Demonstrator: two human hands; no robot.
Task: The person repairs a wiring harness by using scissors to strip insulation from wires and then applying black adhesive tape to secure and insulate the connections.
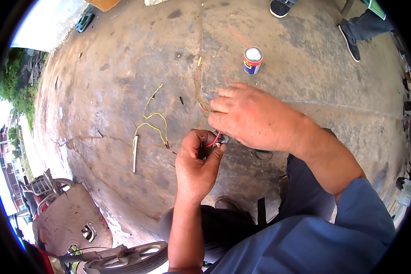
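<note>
My left hand point(197, 166) is closed, thumb and fingers pinching a small dark part point(222, 138) with a metallic glint; its exact kind is not clear. A red wire point(218, 137) runs from this part up under my right hand point(249, 114). That hand reaches across from the right, back upward, its fingers bent and closed around the wire; the fingertips are largely hidden. Thin wire ends point(202, 108) stick out past its fingers on the left. Beside my left hand, a twisted yellow wire point(162, 121) trails in loops over the concrete floor.
A blue and red can point(252, 60) with a red straw stands beyond my right hand. A silver rod point(135, 154) lies left. Small scraps point(181, 100) dot the floor point(118, 82). A motorbike wheel point(128, 260) is at lower left. Another person's shoes point(350, 43) are at far right.
</note>
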